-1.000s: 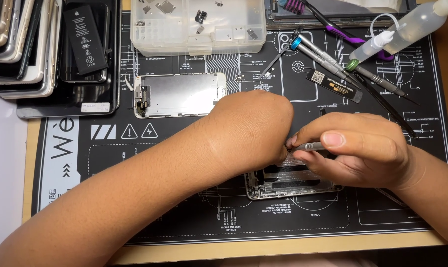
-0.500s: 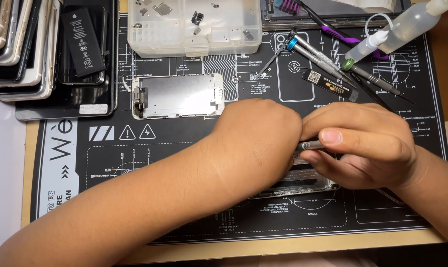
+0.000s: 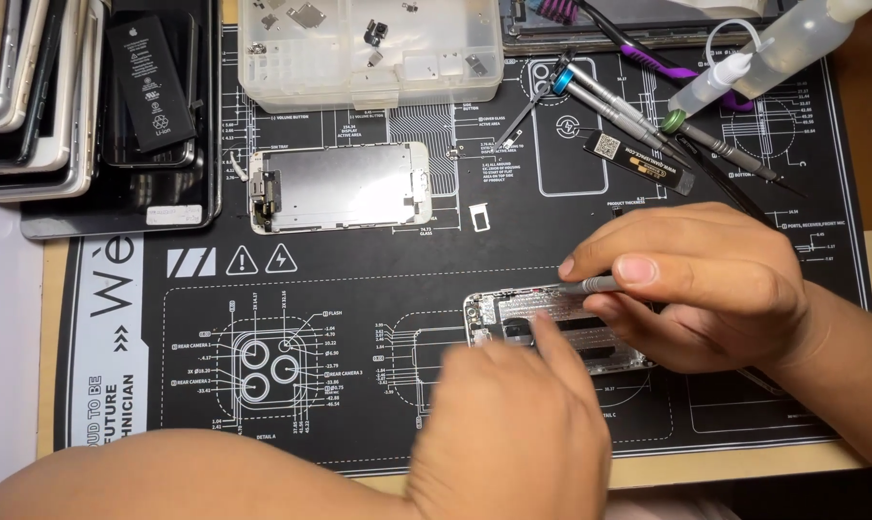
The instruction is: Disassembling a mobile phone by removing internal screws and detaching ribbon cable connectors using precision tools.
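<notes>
An opened phone body (image 3: pixel 551 327) lies on the black repair mat (image 3: pixel 359 279), its insides showing. My right hand (image 3: pixel 705 279) holds a thin grey screwdriver (image 3: pixel 590 284) over the phone's upper edge, pinched between thumb and fingers. My left hand (image 3: pixel 513 424) is blurred in front of the phone, one finger stretched onto its lower left part; it holds nothing I can see. Both hands hide the phone's right and lower parts.
A detached screen panel (image 3: pixel 340 188) lies back-up at mid left. A clear parts box (image 3: pixel 369 48) stands at the top, a stack of phones and a battery (image 3: pixel 152 82) at top left. Screwdrivers (image 3: pixel 628 106), a squeeze bottle (image 3: pixel 773 48) and a small SIM tray (image 3: pixel 479 217) lie nearby.
My left hand has pulled back towards me off the phone, uncovering its left end. The right hand stays over the phone with the screwdriver.
</notes>
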